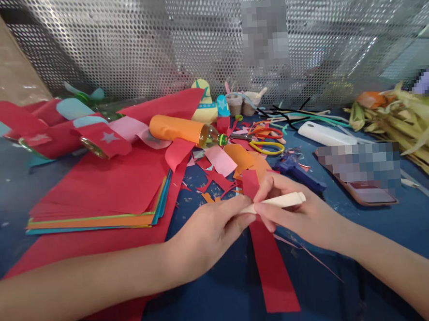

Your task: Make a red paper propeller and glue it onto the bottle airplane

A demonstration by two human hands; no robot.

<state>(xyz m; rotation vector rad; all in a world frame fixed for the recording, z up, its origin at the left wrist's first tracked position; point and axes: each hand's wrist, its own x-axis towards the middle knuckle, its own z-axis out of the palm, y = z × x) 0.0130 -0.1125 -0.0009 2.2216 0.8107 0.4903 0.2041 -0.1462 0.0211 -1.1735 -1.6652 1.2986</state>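
Left hand [204,238], right hand [293,209] pinch cream pen [280,201] closely (slip risks marking red strip [274,268] below).

1. Table [209,311]: beneath items 2–7.
2. Paper stack [103,186]: left, on larger sheet [121,243].
3. Bottle [178,129]: behind stack, towards centre.
4. Strip [276,278]: centre front, below pen [284,201] in left hand [208,233] and right hand [297,213].
5. Scraps [220,162]: behind strip.
6. Glue gun [298,172]: left of phone [361,185].
7. Husks [412,124]: far right.
8. Perforated panel [120,40]: rear.
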